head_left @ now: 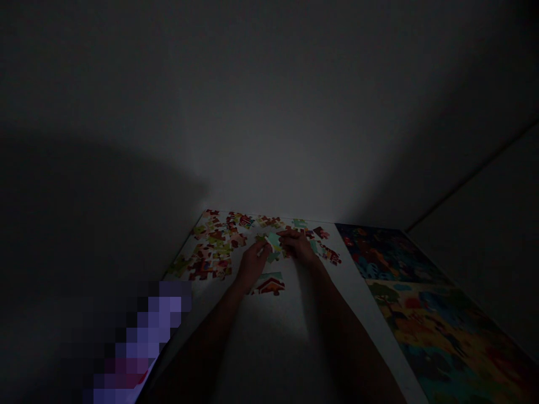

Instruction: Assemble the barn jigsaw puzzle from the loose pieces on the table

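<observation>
A pale green jigsaw puzzle piece (274,241) is raised a little above the white table between my two hands. My left hand (254,259) pinches its left side, thumb and fingers closed. From the right, my right hand (298,246) has its fingertips closed on the piece's upper right edge. Other green pieces lie just under and around the hands, partly hidden by them. Nearer to me, a joined section with a red roof (270,284) lies flat on the table, close to my left wrist.
Many loose puzzle pieces (214,247) spread over the table's left and far side. A few more pieces (330,254) lie right of my right hand. Two colourful pictures, one dark blue (389,252) and one orange (446,331), cover the right side. A wall (269,140) borders the far edge.
</observation>
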### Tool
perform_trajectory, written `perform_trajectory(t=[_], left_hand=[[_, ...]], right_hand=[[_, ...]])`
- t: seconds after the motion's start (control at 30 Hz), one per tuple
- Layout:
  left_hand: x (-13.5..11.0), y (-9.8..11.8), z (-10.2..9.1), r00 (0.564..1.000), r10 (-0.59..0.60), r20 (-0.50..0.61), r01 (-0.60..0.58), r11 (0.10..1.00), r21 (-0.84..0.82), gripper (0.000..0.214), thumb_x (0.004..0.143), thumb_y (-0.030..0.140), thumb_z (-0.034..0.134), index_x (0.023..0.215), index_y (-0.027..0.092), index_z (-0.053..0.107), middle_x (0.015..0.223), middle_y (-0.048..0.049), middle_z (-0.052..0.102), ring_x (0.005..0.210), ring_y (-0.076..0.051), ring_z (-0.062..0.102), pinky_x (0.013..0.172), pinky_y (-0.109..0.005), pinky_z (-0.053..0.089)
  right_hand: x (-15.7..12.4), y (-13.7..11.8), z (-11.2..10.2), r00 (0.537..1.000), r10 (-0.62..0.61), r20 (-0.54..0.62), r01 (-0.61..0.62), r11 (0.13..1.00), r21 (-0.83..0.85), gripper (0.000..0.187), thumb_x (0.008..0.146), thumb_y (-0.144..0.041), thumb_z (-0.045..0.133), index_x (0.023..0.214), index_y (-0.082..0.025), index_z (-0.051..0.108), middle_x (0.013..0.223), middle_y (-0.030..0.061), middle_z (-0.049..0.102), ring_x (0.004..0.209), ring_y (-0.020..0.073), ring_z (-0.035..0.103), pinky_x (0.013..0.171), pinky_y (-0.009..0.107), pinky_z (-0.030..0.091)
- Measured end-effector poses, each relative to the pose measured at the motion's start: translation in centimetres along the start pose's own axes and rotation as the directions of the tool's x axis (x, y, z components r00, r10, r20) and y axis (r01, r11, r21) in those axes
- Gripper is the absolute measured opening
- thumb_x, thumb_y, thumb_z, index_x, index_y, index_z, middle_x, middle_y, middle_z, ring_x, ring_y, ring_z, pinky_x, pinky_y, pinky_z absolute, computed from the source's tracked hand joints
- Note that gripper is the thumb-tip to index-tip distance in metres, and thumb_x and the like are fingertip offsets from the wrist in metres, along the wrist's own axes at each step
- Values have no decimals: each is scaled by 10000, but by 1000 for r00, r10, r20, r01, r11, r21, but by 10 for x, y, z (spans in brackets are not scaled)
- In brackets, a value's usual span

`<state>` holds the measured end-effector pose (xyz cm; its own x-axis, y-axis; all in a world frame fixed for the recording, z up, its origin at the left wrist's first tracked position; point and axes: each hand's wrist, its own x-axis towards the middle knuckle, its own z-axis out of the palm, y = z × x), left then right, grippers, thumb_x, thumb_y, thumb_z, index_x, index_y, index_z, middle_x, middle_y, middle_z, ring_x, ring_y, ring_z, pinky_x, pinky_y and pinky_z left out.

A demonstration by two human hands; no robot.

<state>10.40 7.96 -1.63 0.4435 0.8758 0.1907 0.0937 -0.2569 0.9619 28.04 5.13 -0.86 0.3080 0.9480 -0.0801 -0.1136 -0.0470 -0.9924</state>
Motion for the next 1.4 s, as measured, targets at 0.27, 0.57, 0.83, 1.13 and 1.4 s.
perform_trajectory(t=[0.27,0.57,0.83,1.13,1.4], left_hand=[[6,-3,-5,999,-21,-24,20,999,-44,388,790,497,555,878,157,718,867,-48,747,854,-230,665,803,-322,507],[6,-5,-11,991,-132,-28,127,982,-136,505,708,636,652,828,159,762,850,-28,755,899,-264,673,861,-364,499],[7,-7,-9,988,-156,3,154,971,-181,517,679,643,678,828,156,768,847,-39,758,942,-275,675,899,-384,496],[-1,1,-5,988,36,147,-23,996,-88,385,774,529,651,886,181,772,1025,-64,747,1009,-248,665,960,-361,483],[-5,-1,-2,965,126,232,-142,988,55,315,828,490,626,875,221,782,1026,-53,741,1006,-219,666,948,-356,516]], right_hand=[[1,0,1,1000,-2,25,2,1000,7,358,589,-422,776,853,-183,745,546,-38,597,421,72,462,374,183,318],[-8,0,-3,996,-43,-81,49,996,72,503,684,-644,697,854,-172,681,667,29,676,441,111,551,340,202,348],[-44,11,-13,976,-181,-119,176,983,-50,433,715,-605,701,839,-190,683,658,28,665,515,136,567,501,267,445],[-69,10,-19,971,-213,-110,178,947,-267,409,763,-525,672,1030,-218,634,821,24,679,661,159,594,622,290,470],[-70,16,-21,956,-293,-21,246,837,-490,438,827,-472,632,1171,-201,619,833,23,658,727,159,595,673,285,466]])
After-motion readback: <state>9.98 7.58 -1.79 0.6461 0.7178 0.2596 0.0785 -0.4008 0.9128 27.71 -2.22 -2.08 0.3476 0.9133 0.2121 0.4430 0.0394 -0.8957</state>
